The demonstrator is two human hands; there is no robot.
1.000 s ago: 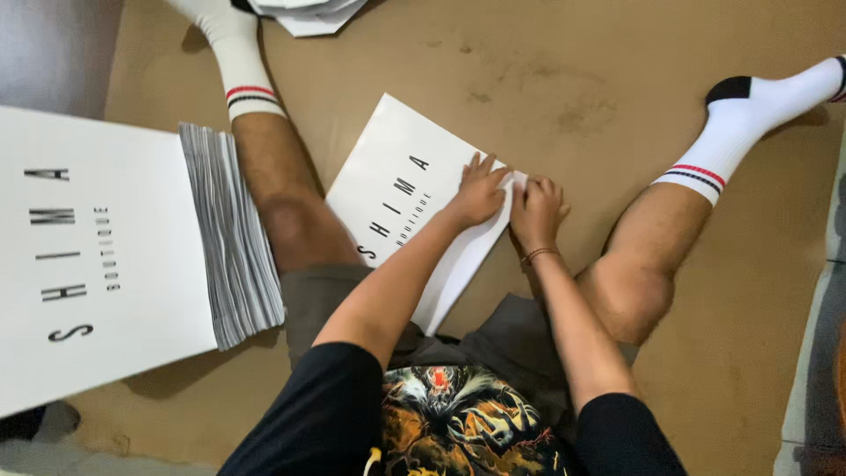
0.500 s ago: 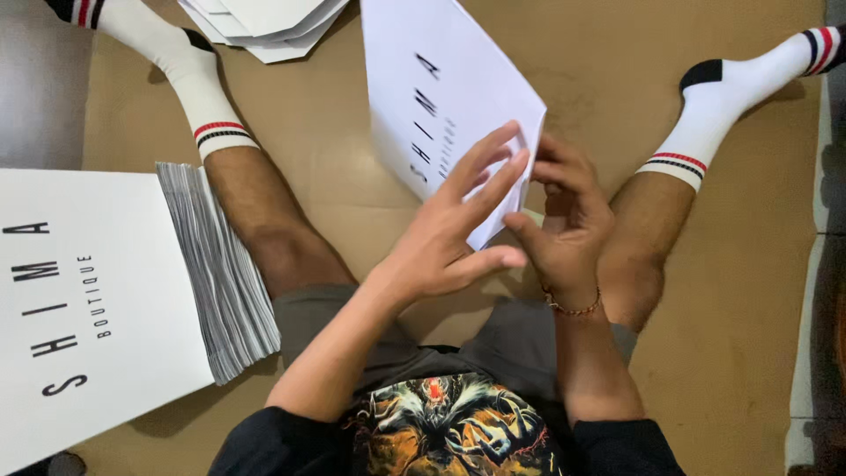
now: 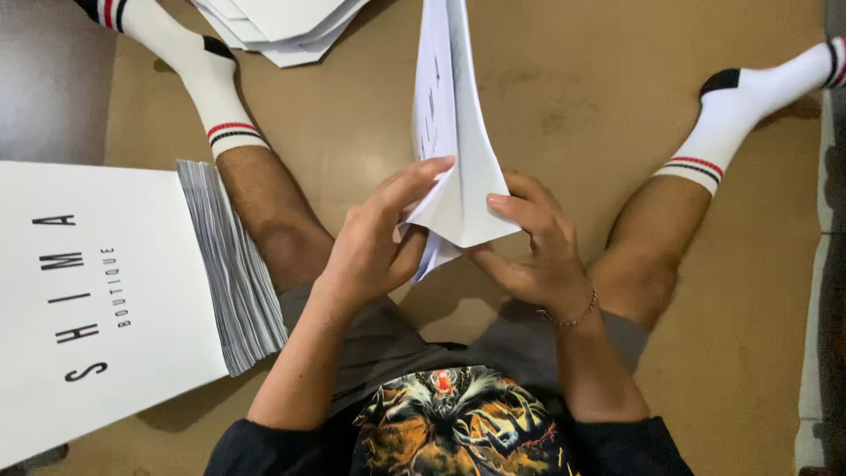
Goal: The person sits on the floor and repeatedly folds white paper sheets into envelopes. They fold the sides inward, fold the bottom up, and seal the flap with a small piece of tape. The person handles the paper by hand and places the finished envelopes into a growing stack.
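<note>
White folded paper bag (image 3: 454,167) was held up in the air between the person's legs, above the brown floor (image 3: 564,79). It was still flat, and it stood on its edge with one corner pointing down toward the person's lap. Small dark print ran along one side of it.

The left hand (image 3: 374,242) held the low part of the bag from the left, with its fingers stretched up along the paper. The right hand (image 3: 538,251) held the low corner from the right, with the thumb on top and the fingers curled under. Both hands were pinching the bag.

A tall stack of flat white bags (image 3: 115,291) lay on the floor just beside the left leg. Another pile of white bags (image 3: 278,26) lay farther away, near the left foot in its white sock (image 3: 198,75).
</note>
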